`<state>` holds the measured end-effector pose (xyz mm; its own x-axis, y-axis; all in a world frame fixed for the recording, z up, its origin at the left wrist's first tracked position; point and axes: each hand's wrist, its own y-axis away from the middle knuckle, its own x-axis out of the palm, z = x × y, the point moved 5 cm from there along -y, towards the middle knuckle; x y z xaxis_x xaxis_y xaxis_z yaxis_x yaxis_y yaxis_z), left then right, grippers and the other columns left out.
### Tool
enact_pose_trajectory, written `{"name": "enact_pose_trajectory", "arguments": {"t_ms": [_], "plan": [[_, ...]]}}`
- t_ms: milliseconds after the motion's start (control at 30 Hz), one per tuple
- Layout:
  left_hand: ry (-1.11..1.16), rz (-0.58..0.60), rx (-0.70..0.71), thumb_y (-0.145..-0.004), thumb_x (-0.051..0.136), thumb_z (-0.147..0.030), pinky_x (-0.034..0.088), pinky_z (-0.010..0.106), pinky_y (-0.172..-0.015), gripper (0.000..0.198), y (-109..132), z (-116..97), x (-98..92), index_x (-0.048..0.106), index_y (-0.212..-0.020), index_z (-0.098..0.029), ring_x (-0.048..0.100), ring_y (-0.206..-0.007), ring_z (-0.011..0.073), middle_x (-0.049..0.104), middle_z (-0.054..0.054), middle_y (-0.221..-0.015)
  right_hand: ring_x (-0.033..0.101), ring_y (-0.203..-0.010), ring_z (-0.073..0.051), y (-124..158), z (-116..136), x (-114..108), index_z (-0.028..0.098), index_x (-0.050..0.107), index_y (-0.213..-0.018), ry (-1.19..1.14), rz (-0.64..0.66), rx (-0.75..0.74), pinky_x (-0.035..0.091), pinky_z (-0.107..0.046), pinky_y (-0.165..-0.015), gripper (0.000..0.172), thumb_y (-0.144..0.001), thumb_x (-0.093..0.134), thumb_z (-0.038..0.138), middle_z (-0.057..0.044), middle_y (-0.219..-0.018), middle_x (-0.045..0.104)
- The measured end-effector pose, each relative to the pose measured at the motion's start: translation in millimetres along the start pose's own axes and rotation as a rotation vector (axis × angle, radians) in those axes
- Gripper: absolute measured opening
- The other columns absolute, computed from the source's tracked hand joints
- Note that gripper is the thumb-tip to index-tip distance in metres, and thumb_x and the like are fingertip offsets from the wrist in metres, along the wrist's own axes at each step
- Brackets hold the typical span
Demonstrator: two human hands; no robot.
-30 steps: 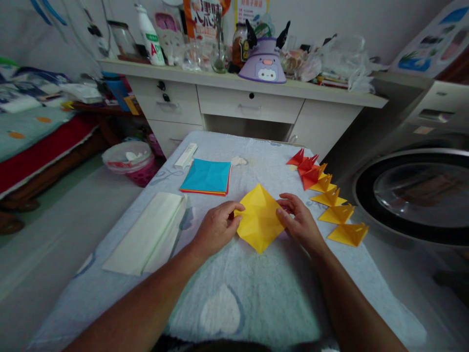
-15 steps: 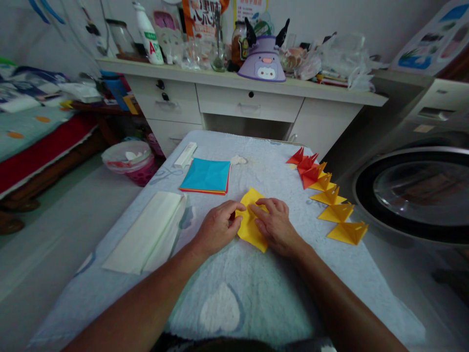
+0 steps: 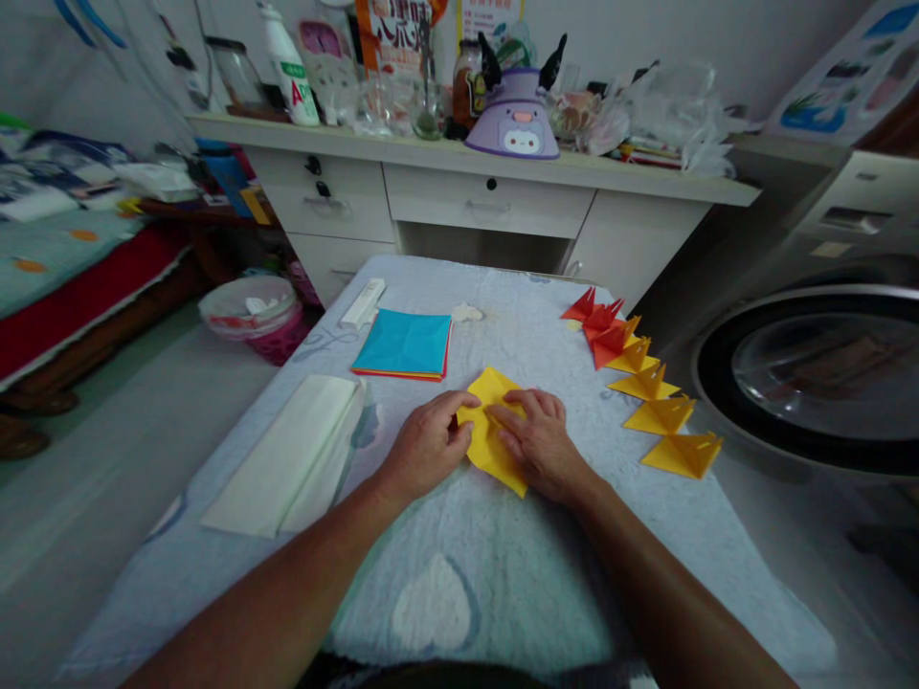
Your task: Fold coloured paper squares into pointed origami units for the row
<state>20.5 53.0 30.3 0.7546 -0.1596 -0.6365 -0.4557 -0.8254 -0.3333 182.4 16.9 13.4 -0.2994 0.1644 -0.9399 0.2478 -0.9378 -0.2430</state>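
A creased sheet of yellow origami paper lies on the cloth-covered table between my hands. My left hand pinches its left edge between thumb and fingers. From the right, my right hand rests on the sheet, fingers stretched out and pressing on its surface. Beyond them to the left sits a stack of square paper with a blue sheet on top and red and yellow edges beneath. Along the table's right side runs a row of folded pieces, red ones at the back and yellow ones nearer me.
A folded whitish sheet lies left of my left arm, and a slim white box is at the back left. Behind the table stands a white cabinet with cluttered top. A washing machine is at the right, a pink bin at the left.
The yellow paper has turned slightly and its left edge has spread a little toward my left hand. Both hands stay almost where they were.
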Motion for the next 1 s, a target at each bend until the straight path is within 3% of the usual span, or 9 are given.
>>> {"name": "enact_pose_trajectory", "arguments": {"t_ms": [133, 267, 400, 567, 667, 867, 1000], "plan": [[-0.005, 0.003, -0.021, -0.078, 0.054, -0.007, 0.05, 0.025, -0.07, 0.027, 0.1, 1.3, -0.3, 0.061, -0.102, -0.018, 0.062, -0.071, 0.0122, 0.07, 0.003, -0.096, 0.043, -0.119, -0.032, 4.3, -29.5, -7.7, 0.018, 0.057, -0.127, 0.011, -0.085, 0.187, 0.033, -0.049, -0.099, 0.041, -0.087, 0.053, 0.027, -0.015, -0.131, 0.053], [-0.014, -0.004, -0.02, -0.078, 0.054, -0.007, 0.05, 0.026, -0.07, 0.027, 0.2, 1.4, -0.1, 0.061, -0.101, -0.019, 0.061, -0.069, 0.012, 0.07, 0.002, -0.094, 0.056, -0.094, -0.026, 12.5, -51.5, -13.7, 0.014, 0.057, -0.114, -0.087, -0.056, 0.322, 0.042, -0.04, -0.084, 0.034, -0.085, 0.053, 0.032, -0.013, -0.105, 0.065], [-0.021, -0.018, -0.001, -0.077, 0.054, -0.007, 0.05, 0.026, -0.069, 0.028, 0.7, 2.0, 0.4, 0.062, -0.101, -0.019, 0.062, -0.069, 0.0121, 0.07, 0.002, -0.095, 0.056, -0.07, -0.018, 20.2, -60.1, -18.6, 0.018, 0.053, -0.107, -0.28, 0.001, 0.417, 0.042, -0.029, -0.063, 0.031, -0.079, 0.057, 0.029, -0.004, -0.084, 0.062], [-0.039, -0.051, -0.034, -0.078, 0.057, -0.008, 0.048, 0.024, -0.065, 0.029, 0.8, 6.3, -1.3, 0.061, -0.104, -0.019, 0.062, -0.068, 0.0124, 0.069, 0.0, -0.087, 0.049, -0.059, -0.011, 23.9, -57.1, -23.9, 0.023, 0.052, -0.101, -0.637, 0.036, 0.307, 0.036, -0.021, -0.052, 0.025, -0.076, 0.055, 0.019, 0.005, -0.073, 0.053], [-0.043, -0.05, -0.068, -0.079, 0.06, -0.01, 0.046, 0.023, -0.062, 0.027, 0.8, 7.7, -2.5, 0.062, -0.103, -0.02, 0.062, -0.066, 0.0122, 0.066, -0.003, -0.075, 0.045, -0.055, -0.009, 24.4, -54.8, -25.5, 0.022, 0.056, -0.096, -0.723, 0.07, 0.274, 0.034, -0.02, -0.049, 0.02, -0.076, 0.054, 0.018, 0.006, -0.069, 0.051], [-0.005, -0.064, -0.077, -0.08, 0.063, -0.014, 0.047, 0.022, -0.062, 0.021, 1.1, 4.4, -6.4, 0.064, -0.1, -0.02, 0.064, -0.065, 0.0119, 0.067, -0.004, -0.072, 0.057, -0.07, -0.015, 21.0, -54.5, -33.2, 0.02, 0.064, -0.097, -0.601, -0.088, 0.282, 0.046, -0.027, -0.065, 0.02, -0.078, 0.058, 0.023, -0.001, -0.081, 0.063], [-0.024, -0.084, -0.047, -0.082, 0.059, -0.013, 0.049, 0.023, -0.067, 0.021, 1.3, 1.8, -9.1, 0.064, -0.102, -0.02, 0.066, -0.07, 0.0132, 0.07, -0.001, -0.08, 0.058, -0.067, -0.015, 19.2, -49.1, -40.8, 0.021, 0.068, -0.092, -0.481, -0.201, 0.187, 0.047, -0.027, -0.063, 0.013, -0.082, 0.059, 0.022, -0.002, -0.078, 0.063]]}}
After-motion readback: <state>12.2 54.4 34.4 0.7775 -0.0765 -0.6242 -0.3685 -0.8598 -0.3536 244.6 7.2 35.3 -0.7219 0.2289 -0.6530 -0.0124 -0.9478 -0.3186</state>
